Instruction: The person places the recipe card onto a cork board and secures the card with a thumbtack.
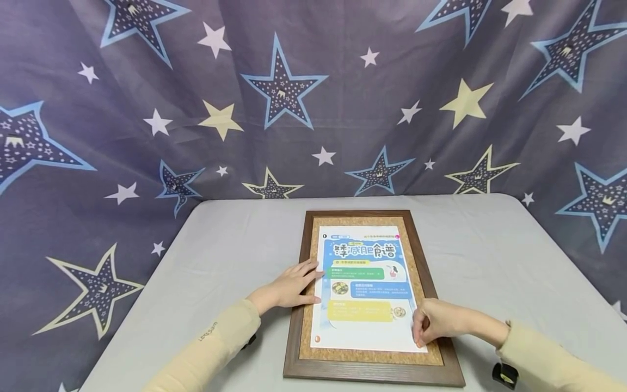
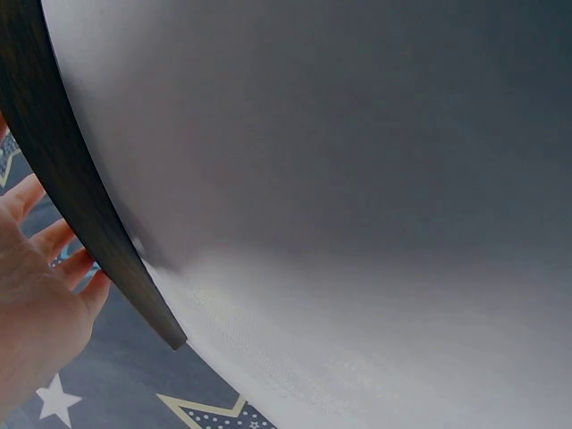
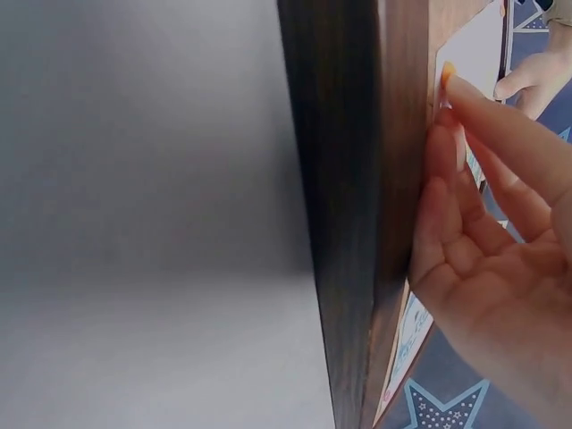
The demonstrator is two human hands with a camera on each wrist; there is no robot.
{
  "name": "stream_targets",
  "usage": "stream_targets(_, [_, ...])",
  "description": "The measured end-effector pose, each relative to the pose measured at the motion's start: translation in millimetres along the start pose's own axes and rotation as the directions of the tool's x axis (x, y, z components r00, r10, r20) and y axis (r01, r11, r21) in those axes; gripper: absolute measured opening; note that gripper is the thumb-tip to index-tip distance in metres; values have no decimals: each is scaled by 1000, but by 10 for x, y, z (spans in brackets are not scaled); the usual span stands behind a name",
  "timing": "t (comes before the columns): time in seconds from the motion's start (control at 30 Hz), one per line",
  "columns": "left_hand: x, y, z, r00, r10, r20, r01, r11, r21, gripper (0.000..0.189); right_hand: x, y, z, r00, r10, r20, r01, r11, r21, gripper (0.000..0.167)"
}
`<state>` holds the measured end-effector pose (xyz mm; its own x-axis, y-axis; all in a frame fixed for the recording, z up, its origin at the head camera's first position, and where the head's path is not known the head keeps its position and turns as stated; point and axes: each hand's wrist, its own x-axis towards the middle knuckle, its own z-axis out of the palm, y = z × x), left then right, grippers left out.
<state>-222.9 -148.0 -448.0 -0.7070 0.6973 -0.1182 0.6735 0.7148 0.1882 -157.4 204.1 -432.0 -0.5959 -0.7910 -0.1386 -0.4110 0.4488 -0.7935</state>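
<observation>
A printed sheet (image 1: pixel 362 335) with coloured text boxes lies on a cork board (image 1: pixel 362 356) in a dark wooden frame (image 1: pixel 292 348). Small pins mark its corners: a dark one (image 1: pixel 325 236) at upper left, a pink one (image 1: pixel 397 237) at upper right and an orange-red one (image 1: pixel 317 338) at lower left. My left hand (image 1: pixel 290 286) rests with spread fingers on the sheet's left edge, across the frame's side. At the lower right corner my right hand (image 1: pixel 438 320) pinches an orange pushpin (image 3: pixel 448 71) between thumb and fingers, mostly hidden in the head view.
The board lies on a table with a pale grey cover (image 1: pixel 235 239). Behind it hangs a dark curtain (image 1: pixel 338 120) printed with stars. A black wrist device (image 1: pixel 505 375) sits below the right sleeve (image 1: pixel 543 354).
</observation>
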Motion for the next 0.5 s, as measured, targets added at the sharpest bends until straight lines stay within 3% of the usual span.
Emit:
stream_targets(0.2, [-2, 0, 13, 1000, -6, 14, 6, 1000, 0, 64, -4, 26, 26, 999, 28, -24, -27, 1000, 13, 5])
stream_targets(0.5, [8, -4, 11, 1000, -13, 11, 13, 1000, -16, 64, -6, 69, 25, 999, -40, -30, 40, 999, 14, 8])
